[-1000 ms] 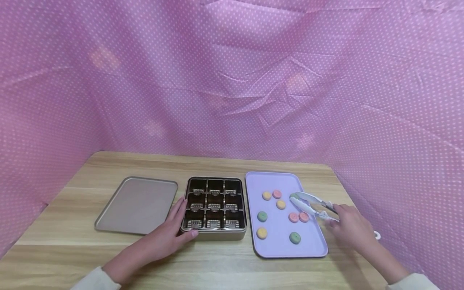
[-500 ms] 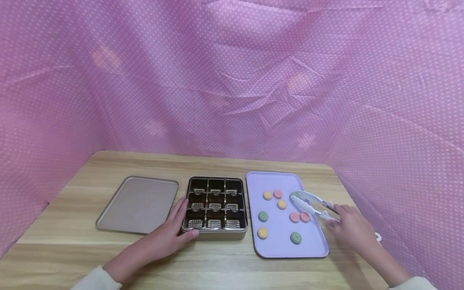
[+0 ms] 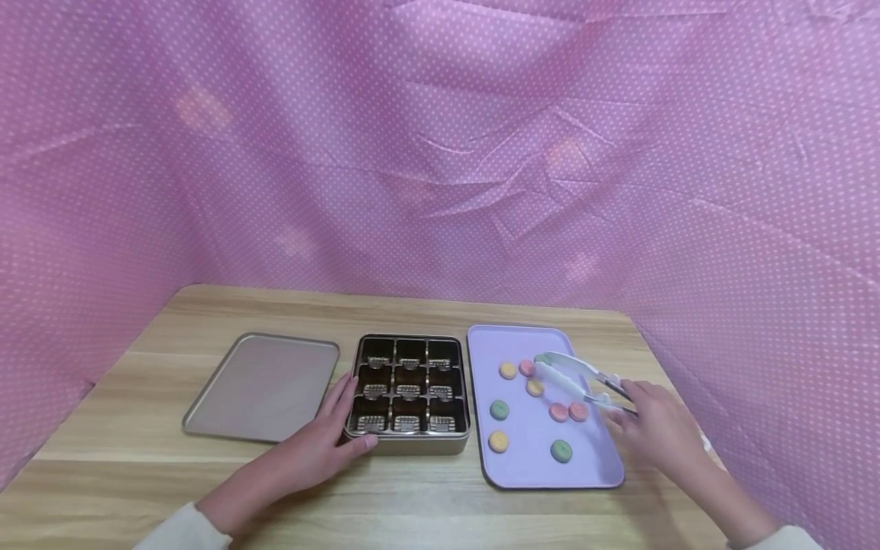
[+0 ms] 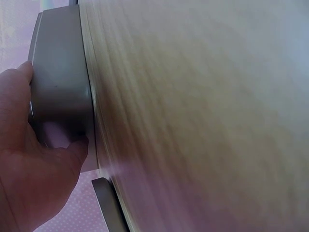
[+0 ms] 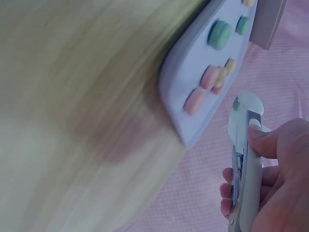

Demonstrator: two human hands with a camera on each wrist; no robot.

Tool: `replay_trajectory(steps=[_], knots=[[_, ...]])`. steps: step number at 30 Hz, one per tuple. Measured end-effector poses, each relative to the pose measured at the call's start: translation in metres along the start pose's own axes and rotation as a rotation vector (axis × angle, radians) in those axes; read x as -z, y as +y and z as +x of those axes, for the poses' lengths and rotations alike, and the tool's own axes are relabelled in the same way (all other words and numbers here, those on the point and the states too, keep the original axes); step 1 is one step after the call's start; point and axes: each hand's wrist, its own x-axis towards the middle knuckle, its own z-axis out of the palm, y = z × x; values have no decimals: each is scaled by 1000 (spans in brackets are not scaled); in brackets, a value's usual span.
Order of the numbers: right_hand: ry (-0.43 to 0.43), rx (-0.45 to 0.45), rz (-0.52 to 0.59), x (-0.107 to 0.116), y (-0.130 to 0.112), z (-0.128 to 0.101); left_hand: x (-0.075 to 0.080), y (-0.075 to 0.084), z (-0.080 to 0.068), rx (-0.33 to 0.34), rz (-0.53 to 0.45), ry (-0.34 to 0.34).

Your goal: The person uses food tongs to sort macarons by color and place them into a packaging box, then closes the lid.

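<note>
My right hand (image 3: pixel 660 428) grips a pair of tongs (image 5: pixel 247 179) with white tips. Between the tips is a green macaron (image 5: pixel 236 103), raised over the lilac tray (image 3: pixel 522 473). My left hand (image 3: pixel 323 451) holds the near left corner of a square metal tin (image 3: pixel 426 445), thumb along the front wall and fingers along the left side. The tin has a dark divider insert (image 3: pixel 409 382) with several bare compartments. On the tray lie yellow macarons (image 3: pixel 498 441), pink macarons (image 3: pixel 577 412) and two more green macarons (image 3: pixel 561 451).
A flat metal lid (image 3: pixel 268 389) lies left of the tin, close to my left forearm. The tin stands between lid and tray on a wooden table (image 3: pixel 385 512). Pink dotted cloth (image 3: pixel 440 153) hangs behind and at both sides.
The tongs have lifted the green macaron from the tray's right side and carried it up and left, towards the pink and yellow macarons. My left hand stays on the tin.
</note>
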Motion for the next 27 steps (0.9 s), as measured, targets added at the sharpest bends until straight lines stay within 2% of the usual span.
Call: replay_trajectory(steps=[6,13,21,27], knots=[[27,8,28,3,-18,2,0,2,-1,-3,4,-4],[3,31,38,6,-33,3,1,4,-2,-1,2,-11],[55,79,60,9,-57,6,1,4,-3,-6,7,-6],[107,160,77,7,-74,8,1,5,-3,-4,3,-10]])
